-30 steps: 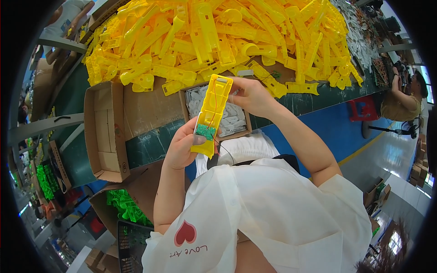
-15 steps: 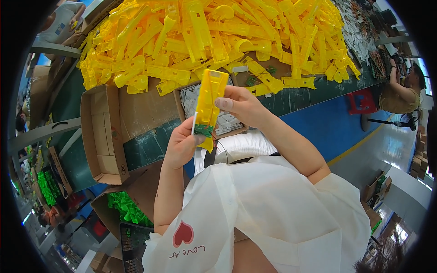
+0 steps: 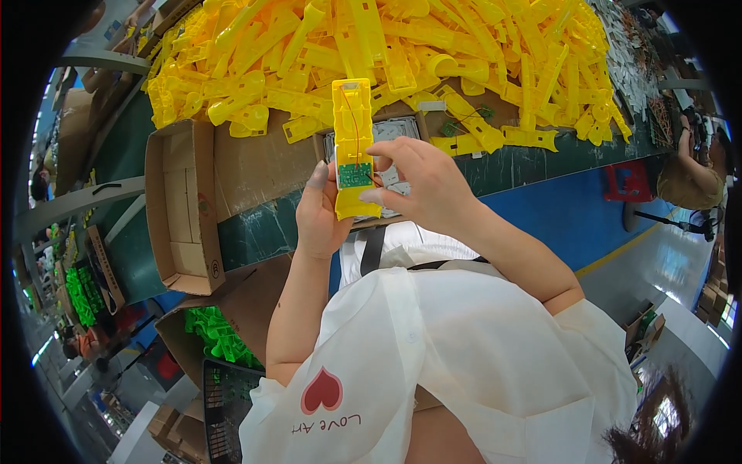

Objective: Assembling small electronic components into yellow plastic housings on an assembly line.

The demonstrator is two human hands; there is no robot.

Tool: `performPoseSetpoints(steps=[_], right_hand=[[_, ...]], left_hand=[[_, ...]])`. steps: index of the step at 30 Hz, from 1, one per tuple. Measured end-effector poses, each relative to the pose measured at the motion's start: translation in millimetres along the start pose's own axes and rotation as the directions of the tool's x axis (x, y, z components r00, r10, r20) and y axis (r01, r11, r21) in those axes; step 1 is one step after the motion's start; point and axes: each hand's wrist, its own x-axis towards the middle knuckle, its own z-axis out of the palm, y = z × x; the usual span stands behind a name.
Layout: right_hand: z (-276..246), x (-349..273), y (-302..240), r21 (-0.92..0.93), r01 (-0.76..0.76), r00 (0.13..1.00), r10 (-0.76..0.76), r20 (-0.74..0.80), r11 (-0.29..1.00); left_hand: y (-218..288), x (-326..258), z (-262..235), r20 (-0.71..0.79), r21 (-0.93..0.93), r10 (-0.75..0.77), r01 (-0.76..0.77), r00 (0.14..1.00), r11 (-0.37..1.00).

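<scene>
Yellow plastic housing point(image 3: 352, 147) — both hands' fingers point(image 3: 384, 168)

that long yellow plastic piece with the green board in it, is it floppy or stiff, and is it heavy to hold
The yellow plastic piece probably is stiff: it stands straight though gripped only at its lower end. It seems light, since left hand and right hand manage with fingertips. The green circuit board and thin wire look delicate.

Both hands, left point(image 3: 318, 213) and right point(image 3: 421, 182), around a yellow plastic housing point(image 3: 352, 147) with a green circuit board point(image 3: 355, 175), above a heap of yellow parts point(image 3: 402, 46)
</scene>
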Motion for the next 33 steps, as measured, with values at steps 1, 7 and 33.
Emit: performPoseSetpoints(steps=[1, 7, 33], right_hand=[[7, 2, 0, -0.008, 0.023, 0.998, -0.023, -0.053, 1.0], [23, 5, -7, -0.052, -0.044, 0.997, 0.041, -0.064, 0.998], [31, 45, -26, 0.38, -0.139, 0.977, 0.189, -0.097, 0.915]], left_hand=[[-2, 1, -2, -0.034, 0.018, 0.013, -0.012, 0.999, 1.0], [-10, 1, 3, -0.13, 0.071, 0.098, -0.089, 0.987, 0.993], [37, 22, -32, -0.023, -0.175, 0.177, -0.178, 0.984, 0.968]])
